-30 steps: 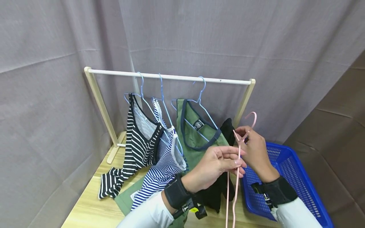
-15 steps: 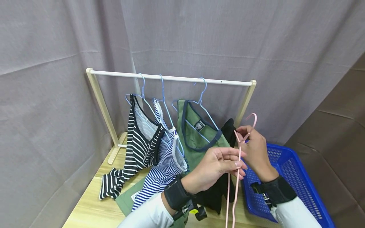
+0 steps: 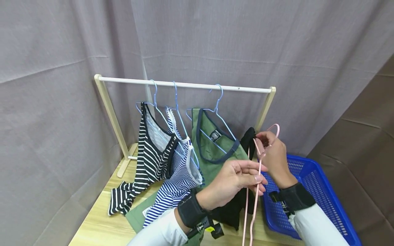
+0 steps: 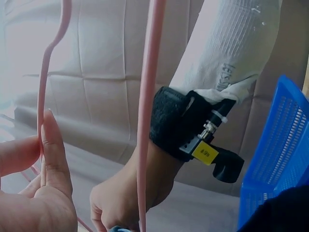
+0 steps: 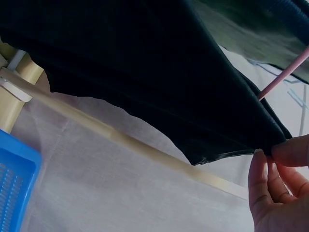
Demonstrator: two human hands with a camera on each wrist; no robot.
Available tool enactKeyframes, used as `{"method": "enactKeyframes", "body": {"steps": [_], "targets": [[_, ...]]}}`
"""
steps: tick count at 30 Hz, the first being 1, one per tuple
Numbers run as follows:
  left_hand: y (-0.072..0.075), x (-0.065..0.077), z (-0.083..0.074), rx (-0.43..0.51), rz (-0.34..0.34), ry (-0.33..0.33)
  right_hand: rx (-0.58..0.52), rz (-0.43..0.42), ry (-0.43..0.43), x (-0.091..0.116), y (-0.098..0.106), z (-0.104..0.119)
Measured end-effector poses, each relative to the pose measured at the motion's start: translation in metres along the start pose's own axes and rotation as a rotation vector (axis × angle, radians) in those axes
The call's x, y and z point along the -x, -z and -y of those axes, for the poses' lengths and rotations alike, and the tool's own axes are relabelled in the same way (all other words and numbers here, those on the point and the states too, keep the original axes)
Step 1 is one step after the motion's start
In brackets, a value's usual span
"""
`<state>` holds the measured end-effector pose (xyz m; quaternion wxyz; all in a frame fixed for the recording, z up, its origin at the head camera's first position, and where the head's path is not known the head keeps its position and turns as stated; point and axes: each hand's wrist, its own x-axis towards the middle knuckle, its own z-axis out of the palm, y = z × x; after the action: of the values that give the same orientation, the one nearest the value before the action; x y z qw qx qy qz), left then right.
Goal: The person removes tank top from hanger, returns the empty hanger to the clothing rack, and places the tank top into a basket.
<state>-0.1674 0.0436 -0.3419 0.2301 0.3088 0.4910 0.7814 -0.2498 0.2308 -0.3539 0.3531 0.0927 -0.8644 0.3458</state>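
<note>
My left hand (image 3: 232, 182) pinches one arm of a pink wire hanger (image 3: 255, 208) between thumb and fingers; the left wrist view shows this grip close up. The hanger's hook points up at the right, beside my right hand (image 3: 274, 157). In the right wrist view, the fingers and thumb of that hand pinch the edge of a black garment (image 5: 140, 72). There, a pink hanger arm runs in behind the cloth's upper edge. Most of the garment hangs below the hands in the head view, partly hidden by the left hand and wrist.
A clothes rail (image 3: 197, 85) bears a black-and-white striped top (image 3: 144, 164), a blue-and-white striped top (image 3: 181, 177) and a green top (image 3: 209, 150) on blue hangers. To the right, a blue basket (image 3: 326, 191) stands near the right forearm. Grey curtains (image 3: 234, 37) hang behind.
The hanger's hook has shifted slightly right and down, and the right hand has turned a little. More of the hanger's far arm shows beside the black cloth. The left hand keeps its pinch.
</note>
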Motion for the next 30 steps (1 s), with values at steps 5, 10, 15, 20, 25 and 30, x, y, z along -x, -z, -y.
{"method": "enactKeyframes", "body": {"steps": [5,10,15,20,25,30], "targets": [[0.0,0.001,-0.001,-0.02,0.026,0.001,-0.003,-0.013,0.009,-0.008,-0.003,-0.006],[0.001,0.002,0.0,-0.036,0.041,0.004,0.009,-0.014,-0.009,-0.015,-0.007,-0.008],[0.002,0.005,0.0,-0.033,0.048,-0.013,0.032,-0.022,-0.026,-0.021,-0.012,-0.012],[0.003,0.007,-0.001,-0.046,0.056,-0.033,0.036,-0.026,-0.048,-0.026,-0.016,-0.02],[0.003,0.008,0.0,-0.025,0.067,-0.052,0.043,-0.034,-0.069,-0.029,-0.023,-0.027],[0.004,0.009,0.001,-0.01,0.074,-0.052,0.056,-0.031,-0.066,-0.027,-0.028,-0.032]]}}
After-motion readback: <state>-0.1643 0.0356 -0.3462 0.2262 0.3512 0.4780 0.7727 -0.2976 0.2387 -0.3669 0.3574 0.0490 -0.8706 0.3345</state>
